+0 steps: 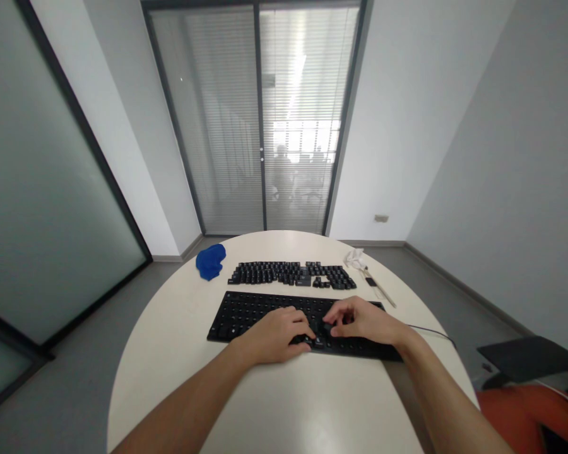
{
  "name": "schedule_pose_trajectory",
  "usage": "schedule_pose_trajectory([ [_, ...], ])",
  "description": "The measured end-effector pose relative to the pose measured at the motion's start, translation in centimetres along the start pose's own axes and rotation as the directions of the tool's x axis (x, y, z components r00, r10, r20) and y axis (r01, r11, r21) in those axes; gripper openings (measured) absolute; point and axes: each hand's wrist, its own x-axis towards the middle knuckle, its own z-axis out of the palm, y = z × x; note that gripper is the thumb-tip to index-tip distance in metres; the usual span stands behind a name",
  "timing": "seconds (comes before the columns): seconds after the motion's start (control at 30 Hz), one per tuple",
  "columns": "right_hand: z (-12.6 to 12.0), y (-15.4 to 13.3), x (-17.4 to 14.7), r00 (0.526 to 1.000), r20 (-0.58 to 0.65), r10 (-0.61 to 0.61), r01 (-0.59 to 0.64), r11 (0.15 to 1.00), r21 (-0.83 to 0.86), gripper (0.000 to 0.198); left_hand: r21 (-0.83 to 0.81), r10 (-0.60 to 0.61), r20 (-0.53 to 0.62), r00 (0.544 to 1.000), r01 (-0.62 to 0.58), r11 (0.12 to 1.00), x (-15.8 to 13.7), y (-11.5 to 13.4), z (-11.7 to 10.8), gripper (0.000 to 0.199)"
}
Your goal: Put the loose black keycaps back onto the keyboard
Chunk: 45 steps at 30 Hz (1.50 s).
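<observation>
A black keyboard [260, 307] lies across the round table, most of its key places bare, with a few caps along its near edge. My left hand [279, 331] rests on its near middle part, fingers bent over it and thumb apart at the front edge. Just to the right, my right hand [360, 320] is curled over the keyboard, thumb and forefinger pinched around a small black keycap [328, 327], partly hidden by the fingers. Loose black keycaps [269, 272] lie behind the keyboard in rows, arranged like a keyboard layout.
On the cream round table [170, 359], a blue cloth [211, 261] lies at the back left. A brush-like stick [381, 288] and a crumpled white tissue [355, 257] are at the back right. The keyboard's cable [430, 328] runs off rightward. An orange chair [525, 416] stands at lower right.
</observation>
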Motion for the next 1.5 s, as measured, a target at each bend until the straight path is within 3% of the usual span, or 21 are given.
schedule_pose_trajectory([
  [0.1,0.0,-0.2,-0.3,0.996,0.067,0.053,-0.056,0.997,0.044,0.037,0.002,-0.002,0.005,1.0,0.002,1.0,0.0,0.0,0.0,0.018],
  [0.27,0.1,-0.4,-0.4,0.994,0.072,0.085,-0.085,0.996,0.001,0.032,-0.011,-0.005,0.01,1.0,0.005,1.0,0.0,-0.1,0.0,0.018],
  [0.6,1.1,-1.2,-0.2,0.996,0.07,0.057,-0.04,0.975,-0.221,0.02,-0.029,-0.027,0.021,0.999,0.027,0.999,-0.1,-0.1,-0.5,0.018],
  [0.8,1.9,-1.2,0.3,0.997,0.068,-0.039,0.056,0.959,-0.278,0.017,0.003,-0.037,0.023,0.999,0.037,0.999,-0.2,-0.3,-1.1,0.014],
  [1.17,3.5,-1.8,1.3,0.982,0.054,-0.18,0.188,0.934,-0.304,0.018,0.069,-0.175,0.002,0.985,0.175,0.982,-0.2,-0.4,-1.4,0.016],
  [1.33,3.5,-2.0,1.3,0.99,0.027,-0.139,0.141,0.939,-0.313,0.019,-0.021,-0.263,-0.119,0.957,0.262,0.965,-0.1,0.1,-0.5,0.016],
  [1.5,3.5,-2.2,1.2,0.988,0.016,-0.151,0.146,0.918,-0.368,0.02,-0.138,-0.315,-0.11,0.943,0.3,0.944,-0.2,0.2,0.0,0.025],
])
